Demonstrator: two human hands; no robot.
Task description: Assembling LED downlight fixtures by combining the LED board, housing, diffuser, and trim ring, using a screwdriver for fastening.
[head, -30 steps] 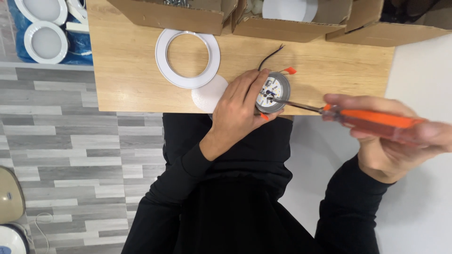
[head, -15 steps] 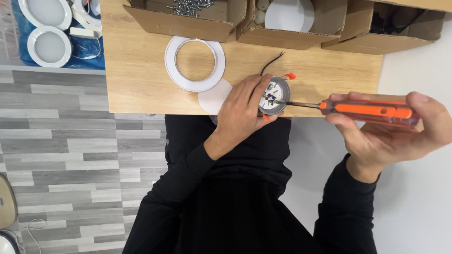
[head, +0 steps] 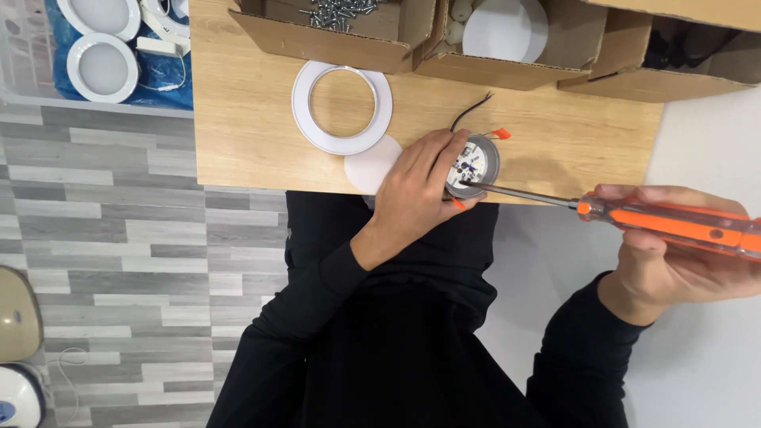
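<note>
Grey lamp housing (head: 480, 162) apparently under left hand (head: 420, 190).

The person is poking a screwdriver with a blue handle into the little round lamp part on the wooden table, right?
Not quite: the screwdriver's handle is orange, not blue, as the head view shows. The right hand holds it, and its metal tip goes into the small round grey lamp part that the left hand steadies on the light wooden table.

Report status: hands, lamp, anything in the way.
Left hand grips lamp at table edge. Right hand holds screwdriver, tip in lamp. White ring lies apart; nothing blocking.
</note>
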